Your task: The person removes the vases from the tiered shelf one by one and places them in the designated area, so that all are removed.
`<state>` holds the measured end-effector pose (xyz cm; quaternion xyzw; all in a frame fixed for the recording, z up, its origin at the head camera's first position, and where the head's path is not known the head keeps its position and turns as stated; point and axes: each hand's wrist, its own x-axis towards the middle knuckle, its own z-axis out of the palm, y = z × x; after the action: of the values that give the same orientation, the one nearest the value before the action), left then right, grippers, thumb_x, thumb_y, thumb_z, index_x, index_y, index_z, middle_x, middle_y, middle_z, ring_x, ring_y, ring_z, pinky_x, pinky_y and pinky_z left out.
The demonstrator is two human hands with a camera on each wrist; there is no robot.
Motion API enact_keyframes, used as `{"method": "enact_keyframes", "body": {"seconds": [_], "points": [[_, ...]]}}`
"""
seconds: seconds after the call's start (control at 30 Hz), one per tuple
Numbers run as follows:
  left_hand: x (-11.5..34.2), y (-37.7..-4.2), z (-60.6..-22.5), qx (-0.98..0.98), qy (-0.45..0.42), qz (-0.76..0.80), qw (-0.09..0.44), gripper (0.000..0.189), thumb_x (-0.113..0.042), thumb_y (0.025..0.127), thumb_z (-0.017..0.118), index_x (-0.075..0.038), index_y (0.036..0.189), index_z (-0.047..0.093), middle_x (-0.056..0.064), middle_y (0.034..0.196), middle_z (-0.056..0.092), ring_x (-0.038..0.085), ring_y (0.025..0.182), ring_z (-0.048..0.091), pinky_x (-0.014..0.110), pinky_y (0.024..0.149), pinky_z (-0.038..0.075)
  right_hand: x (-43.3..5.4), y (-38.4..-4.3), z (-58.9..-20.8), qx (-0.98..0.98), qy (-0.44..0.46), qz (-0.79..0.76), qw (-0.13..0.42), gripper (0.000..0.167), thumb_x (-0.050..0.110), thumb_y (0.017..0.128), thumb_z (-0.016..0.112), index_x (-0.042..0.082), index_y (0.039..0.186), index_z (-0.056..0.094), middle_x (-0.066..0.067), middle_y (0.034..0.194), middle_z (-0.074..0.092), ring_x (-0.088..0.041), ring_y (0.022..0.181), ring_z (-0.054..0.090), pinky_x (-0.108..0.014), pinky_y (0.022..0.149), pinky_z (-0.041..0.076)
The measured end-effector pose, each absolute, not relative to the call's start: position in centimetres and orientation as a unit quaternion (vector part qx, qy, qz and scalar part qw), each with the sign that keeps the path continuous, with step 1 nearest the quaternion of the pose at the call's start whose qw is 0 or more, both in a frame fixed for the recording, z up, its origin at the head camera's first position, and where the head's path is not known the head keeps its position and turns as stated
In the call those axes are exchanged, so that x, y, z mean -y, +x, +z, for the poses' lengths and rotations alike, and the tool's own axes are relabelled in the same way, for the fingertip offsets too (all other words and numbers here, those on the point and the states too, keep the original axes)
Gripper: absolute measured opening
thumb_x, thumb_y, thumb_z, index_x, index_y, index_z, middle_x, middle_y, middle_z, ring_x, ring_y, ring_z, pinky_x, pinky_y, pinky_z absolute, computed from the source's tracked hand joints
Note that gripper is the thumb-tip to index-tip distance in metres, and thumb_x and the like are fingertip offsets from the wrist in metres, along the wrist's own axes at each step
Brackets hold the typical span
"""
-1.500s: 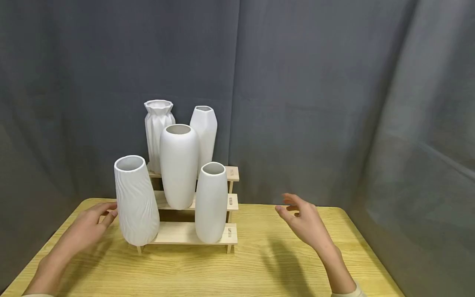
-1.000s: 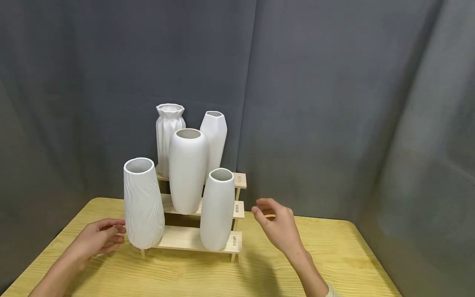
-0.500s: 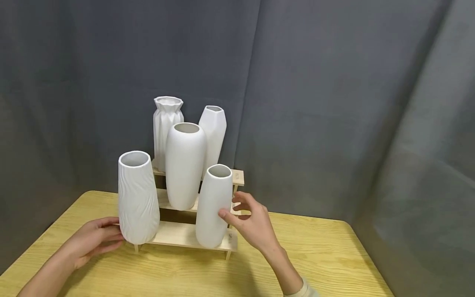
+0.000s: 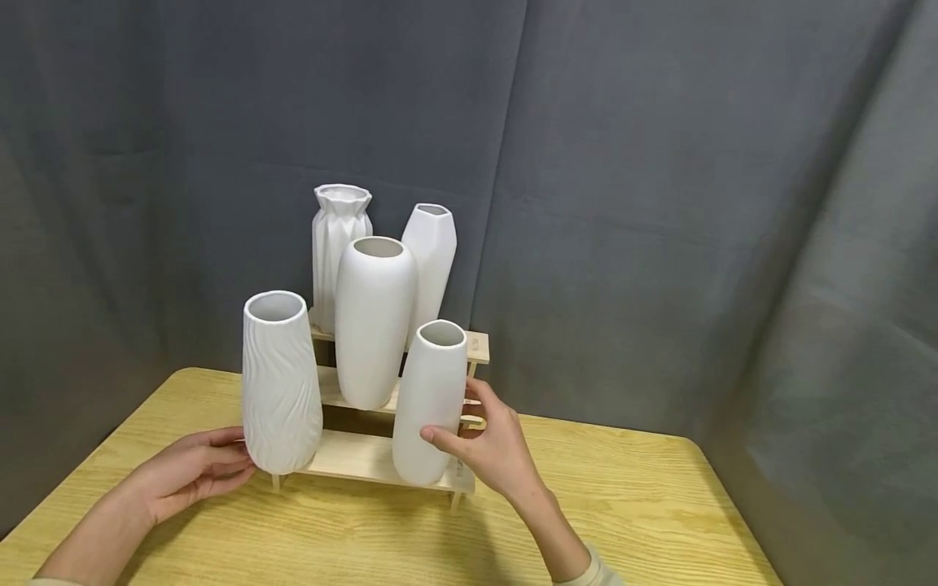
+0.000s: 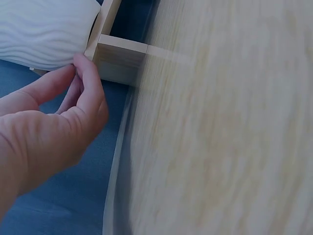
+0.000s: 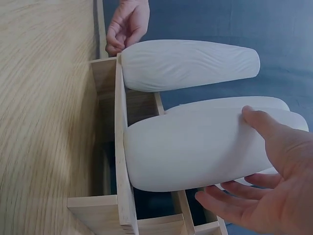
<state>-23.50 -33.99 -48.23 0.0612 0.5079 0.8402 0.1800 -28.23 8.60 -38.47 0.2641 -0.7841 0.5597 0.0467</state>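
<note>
Two rear vases (image 4: 330, 260) (image 4: 436, 256) part-hidden by middle vase (image 4: 375, 325), behind front pair (image 4: 282, 391) (image 4: 428, 399).

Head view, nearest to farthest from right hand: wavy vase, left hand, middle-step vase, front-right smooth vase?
From the right hand:
1. Front-right smooth vase: thumb across its front
2. Middle-step vase: behind, centre
3. Wavy vase: front left
4. Left hand: far left

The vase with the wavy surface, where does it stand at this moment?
In the head view, the wavy vase stands at the left end of the lowest shelf, with the left hand beside its base.
</note>
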Motion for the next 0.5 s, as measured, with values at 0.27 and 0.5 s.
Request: {"method": "enact_keyframes", "body": {"seconds": [0.27, 0.5], "points": [[34.47, -23.29, -48.4, -0.526, 0.085, 0.825, 0.191, 0.037, 0.009, 0.102, 0.049, -0.017, 0.117, 0.072, 0.01, 0.117, 0.067, 0.021, 0.108, 0.066, 0.038, 0.096, 0.052, -7.96, -28.23, -39.02, 0.77, 0.275, 0.575, 0.024, 0.084, 0.029, 0.075, 0.095, 0.02, 0.145, 0.049, -0.001, 0.132, 0.059, -0.025, 0.114, 0.062, -0.042, 0.086, 0.057], [34.4, -23.15, -48.08, -0.568, 0.086, 0.797, 0.186, 0.033, 0.005, 0.102, 0.054, -0.014, 0.126, 0.066, 0.008, 0.12, 0.068, 0.021, 0.112, 0.065, 0.043, 0.097, 0.051, -7.89, -28.28, -39.22, 0.773, 0.266, 0.575, 0.037, 0.082, 0.029, 0.074, 0.095, 0.019, 0.143, 0.051, -0.001, 0.132, 0.059, -0.025, 0.114, 0.062, -0.045, 0.087, 0.056]]}}
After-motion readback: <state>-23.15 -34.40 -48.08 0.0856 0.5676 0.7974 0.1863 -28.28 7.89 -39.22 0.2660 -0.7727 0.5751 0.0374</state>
